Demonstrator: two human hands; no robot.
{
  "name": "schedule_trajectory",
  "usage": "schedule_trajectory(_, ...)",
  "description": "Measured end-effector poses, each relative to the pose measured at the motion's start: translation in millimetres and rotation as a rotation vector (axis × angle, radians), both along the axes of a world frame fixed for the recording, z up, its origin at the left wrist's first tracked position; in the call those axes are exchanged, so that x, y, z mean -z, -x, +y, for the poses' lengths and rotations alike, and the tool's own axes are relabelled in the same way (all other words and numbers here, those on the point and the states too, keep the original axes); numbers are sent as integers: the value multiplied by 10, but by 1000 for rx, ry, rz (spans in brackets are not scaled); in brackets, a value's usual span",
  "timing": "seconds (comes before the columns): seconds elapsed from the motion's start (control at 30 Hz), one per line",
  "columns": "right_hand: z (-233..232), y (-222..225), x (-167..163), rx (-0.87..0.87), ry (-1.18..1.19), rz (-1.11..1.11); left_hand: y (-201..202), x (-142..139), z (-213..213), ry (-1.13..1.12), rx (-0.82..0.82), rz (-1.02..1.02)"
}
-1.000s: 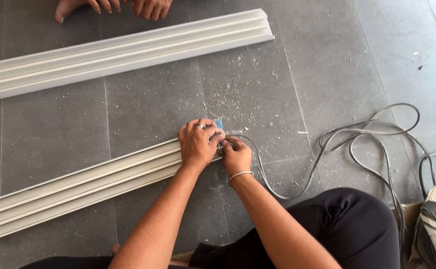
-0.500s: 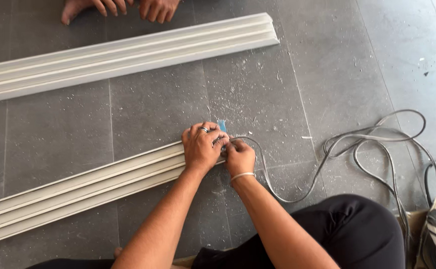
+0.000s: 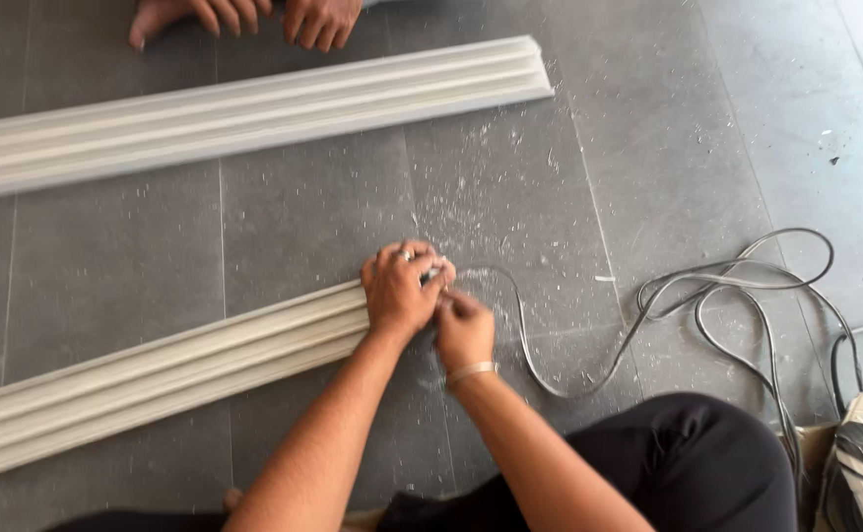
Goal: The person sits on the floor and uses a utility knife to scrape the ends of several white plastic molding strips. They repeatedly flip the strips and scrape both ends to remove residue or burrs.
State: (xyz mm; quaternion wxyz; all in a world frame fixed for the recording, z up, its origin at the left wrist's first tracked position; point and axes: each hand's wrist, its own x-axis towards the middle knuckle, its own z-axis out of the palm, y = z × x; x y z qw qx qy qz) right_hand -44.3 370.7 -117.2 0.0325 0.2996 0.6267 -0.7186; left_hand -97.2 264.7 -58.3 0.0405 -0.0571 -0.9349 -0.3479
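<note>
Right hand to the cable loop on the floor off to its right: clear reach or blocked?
Probably yes. The right hand sits at the end of the near moulding, beside the left hand, and the grey cable curves past it over bare tile. Nothing lies between, though the hand seems busy at the moulding end.

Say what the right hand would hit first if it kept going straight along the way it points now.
Probably the left hand: the right hand points up and slightly left, already touching it at the end of the near moulding strip.
</note>
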Motion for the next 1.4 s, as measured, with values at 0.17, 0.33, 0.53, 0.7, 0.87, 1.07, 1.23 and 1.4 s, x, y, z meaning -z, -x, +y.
schedule_trajectory(0.17, 420, -2, -180, 53, -292, -98, 106, 65, -108, -279, -34, -159)
schedule_trajectory(0.33, 633, -236, -466, -68, -963, -113, -59, -111, -189, -376, -14, -138)
schedule_trajectory(0.53, 264, -576, -921, -464, -952, 311, -559, -629, -718, 291, 125, -212)
schedule_trajectory(0.7, -62, -819, -1082, -704, -1300, 364, -1004, -880, -1442, 737, 96, -484)
schedule_trajectory(0.87, -183, -1019, -1180, -713, -1339, 594, -1428, -848, -1691, 845, 5, -250)
schedule_trajectory(1.07, -284, -1114, -1314, -760, -1447, 717, -1722, -923, -1635, 834, 54, -239)
schedule_trajectory(1.23, -331, -1100, -1469, -908, -1477, 577, -1773, -1088, -1682, 846, 92, -274)
schedule_trajectory(1.4, -524, -899, -1655, -1077, -1661, 640, -1563, -1212, -1834, 750, 40, -212)
